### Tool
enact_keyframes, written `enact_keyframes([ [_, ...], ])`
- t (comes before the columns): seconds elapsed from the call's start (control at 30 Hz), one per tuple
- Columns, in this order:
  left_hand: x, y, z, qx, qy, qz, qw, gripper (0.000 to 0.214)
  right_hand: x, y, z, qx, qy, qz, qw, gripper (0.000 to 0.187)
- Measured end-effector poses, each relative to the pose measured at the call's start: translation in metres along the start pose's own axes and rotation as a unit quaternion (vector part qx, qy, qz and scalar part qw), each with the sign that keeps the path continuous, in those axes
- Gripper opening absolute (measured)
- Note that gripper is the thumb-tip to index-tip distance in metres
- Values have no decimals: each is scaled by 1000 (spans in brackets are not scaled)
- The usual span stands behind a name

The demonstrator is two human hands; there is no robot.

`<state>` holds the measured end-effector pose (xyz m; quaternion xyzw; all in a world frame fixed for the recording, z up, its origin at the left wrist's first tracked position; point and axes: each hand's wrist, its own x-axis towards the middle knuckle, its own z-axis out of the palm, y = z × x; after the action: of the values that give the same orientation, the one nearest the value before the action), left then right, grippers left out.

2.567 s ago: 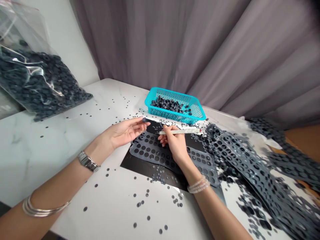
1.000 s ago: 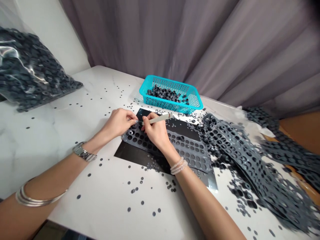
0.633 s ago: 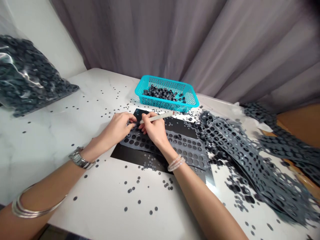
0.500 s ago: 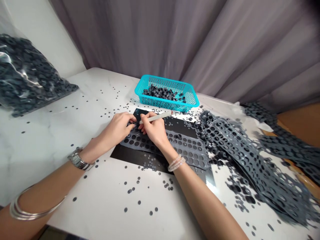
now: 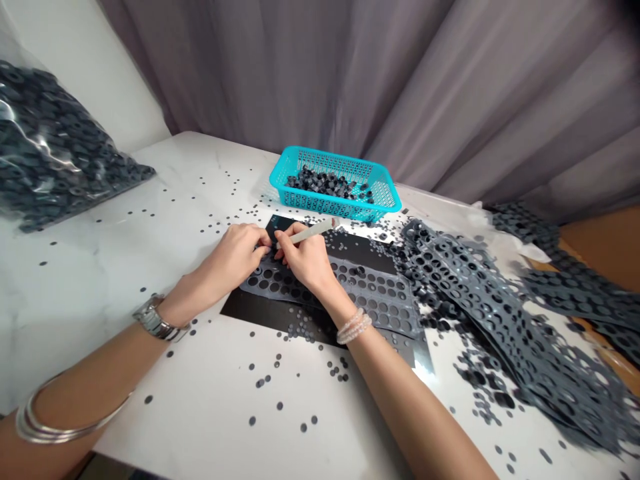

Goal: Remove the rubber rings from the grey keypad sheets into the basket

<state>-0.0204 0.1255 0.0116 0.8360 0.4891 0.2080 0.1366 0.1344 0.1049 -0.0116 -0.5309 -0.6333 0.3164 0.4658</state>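
Both of my forearms reached in from the near edge of the view, bare and angled toward each other. My left forearm (image 5: 85,380) ran up from the near left, and my right forearm (image 5: 405,407) rose from the near middle, slanting far and to the left. My left wrist (image 5: 177,297) lay low and nearly straight, with my left hand (image 5: 233,259) turned palm down and its fingers bent slightly. My right wrist (image 5: 337,303) was bent gently, and my right hand (image 5: 307,261) was curled in a pen grip. The two hands were close together, just beside each other, and my left fingertips (image 5: 261,248) pointed right, toward my right fingertips (image 5: 283,241).
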Motion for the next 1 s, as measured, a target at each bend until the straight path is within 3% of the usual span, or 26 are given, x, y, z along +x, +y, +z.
enact_keyframes([
  [0.1, 1, -1, -5, -27, 1, 11, 1000, 17, -1, 1, 1, -24, 7, -9, 1000, 27],
  [0.2, 4, -7, -19, -142, 20, -63, 988, 9, -1, 2, 3, -25, 11, -4, 1000, 26],
  [0.27, 7, -15, -29, -274, 78, -153, 946, 10, -1, 3, 3, -9, 12, 7, 1000, 27],
  [0.33, 9, -24, -35, -399, 119, -220, 882, 13, -1, 3, 4, 12, 13, 24, 1000, 28],
  [0.47, 13, -36, -32, -557, 60, -250, 790, 11, -1, 0, 2, 93, 36, 66, 993, 31],
  [0.63, 15, -30, -23, -651, -8, -267, 711, 8, 0, -1, -5, 202, 112, 110, 967, 30],
  [0.8, 14, -13, -26, -707, -36, -303, 638, 10, 0, 4, -6, 224, 121, 119, 960, 29],
  [1.0, 13, -7, -29, -741, -42, -321, 588, 11, -1, 5, -6, 228, 112, 119, 960, 30],
])
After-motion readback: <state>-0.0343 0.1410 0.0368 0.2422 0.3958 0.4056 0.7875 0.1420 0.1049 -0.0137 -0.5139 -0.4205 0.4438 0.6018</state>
